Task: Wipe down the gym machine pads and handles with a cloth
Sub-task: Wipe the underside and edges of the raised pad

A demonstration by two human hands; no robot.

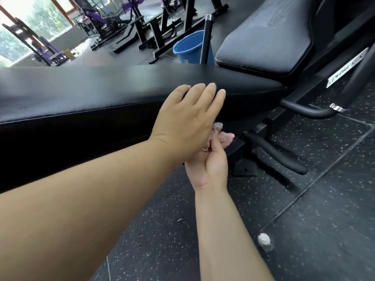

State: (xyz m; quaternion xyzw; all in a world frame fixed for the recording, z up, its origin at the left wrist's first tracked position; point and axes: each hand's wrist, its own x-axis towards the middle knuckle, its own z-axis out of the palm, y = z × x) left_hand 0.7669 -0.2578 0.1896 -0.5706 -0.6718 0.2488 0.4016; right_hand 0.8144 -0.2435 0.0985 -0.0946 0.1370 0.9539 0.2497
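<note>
A long black bench pad (101, 92) runs across the middle of the view. My left hand (188, 118) lies flat with straight fingers against the pad's front edge. Just below it my right hand (211, 159) grips a crumpled pinkish-white cloth (222, 134), partly hidden under the left hand and held off the pad's side. A second black pad (269, 41) slopes up at the upper right. Black handle bars (304, 107) and a padded bar (278, 155) stick out of the machine frame on the right.
A blue bucket (186, 49) stands behind the bench, with a black upright bar (207, 37) in front of it. Speckled black rubber floor (304, 220) spreads below. A small white object (263, 240) lies on the floor. Purple-and-black machines (97, 21) fill the back.
</note>
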